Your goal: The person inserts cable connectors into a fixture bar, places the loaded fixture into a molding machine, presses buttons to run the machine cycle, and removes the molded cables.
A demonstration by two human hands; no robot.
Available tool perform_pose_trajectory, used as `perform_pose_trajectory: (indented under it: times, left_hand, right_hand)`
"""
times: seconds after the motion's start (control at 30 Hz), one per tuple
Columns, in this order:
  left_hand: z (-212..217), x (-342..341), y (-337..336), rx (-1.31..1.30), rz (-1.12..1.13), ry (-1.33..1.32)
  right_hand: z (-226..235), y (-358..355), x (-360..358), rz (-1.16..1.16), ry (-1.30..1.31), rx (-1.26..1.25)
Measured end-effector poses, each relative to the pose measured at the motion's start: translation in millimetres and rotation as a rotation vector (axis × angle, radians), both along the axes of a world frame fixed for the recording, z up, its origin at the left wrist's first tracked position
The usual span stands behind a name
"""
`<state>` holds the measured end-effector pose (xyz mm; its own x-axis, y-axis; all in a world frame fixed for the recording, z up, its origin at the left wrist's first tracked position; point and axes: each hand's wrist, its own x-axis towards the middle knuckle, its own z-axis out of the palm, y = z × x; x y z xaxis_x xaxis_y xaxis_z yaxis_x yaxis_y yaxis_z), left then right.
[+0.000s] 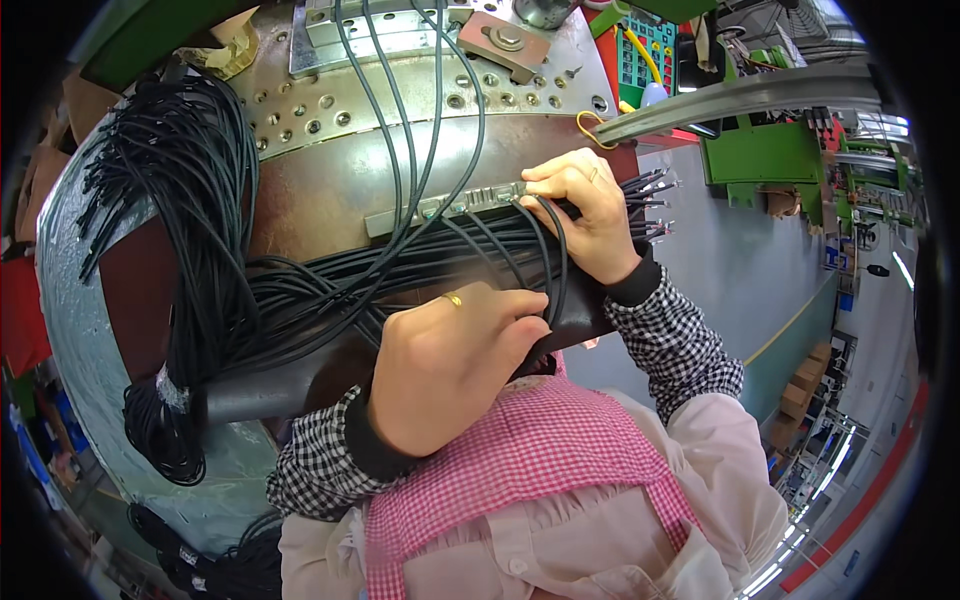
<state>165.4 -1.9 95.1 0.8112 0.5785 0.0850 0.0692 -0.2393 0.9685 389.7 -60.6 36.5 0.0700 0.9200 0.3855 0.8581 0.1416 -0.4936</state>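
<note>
My left hand (pixel 450 365) is closed near my chest, pinching one thin black cable (pixel 556 262) that loops up from it. My right hand (pixel 585 210) rests on the brown metal worktop (pixel 320 185), fingers pressing a cable end at a small grey connector fixture (pixel 445 205). A flat bundle of black cables (pixel 400 265) runs under both hands, its stripped ends (pixel 655 205) fanning out past my right wrist. Three cables run from the fixture up over the plate.
A big hank of black cables (pixel 190 200) hangs over the worktop's left side, tied low down. A drilled steel plate (pixel 400 95) with bolted blocks lies behind. A grey rail (pixel 730 95), green machine parts and grey floor are at right.
</note>
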Motion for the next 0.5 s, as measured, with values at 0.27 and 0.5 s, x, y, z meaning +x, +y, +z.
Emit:
perform_pose_trajectory:
  times: [0.27,0.5]
  left_hand:
    - [-4.0,5.3,66.1,-0.356,0.388,-0.171]
    - [-54.1,79.9,146.3,-1.177,0.088,-0.27]
  right_hand:
    - [32.1,74.2,32.3,0.115,0.758,-0.058]
    - [-49.5,219.7,88.9,-0.338,0.016,-0.089]
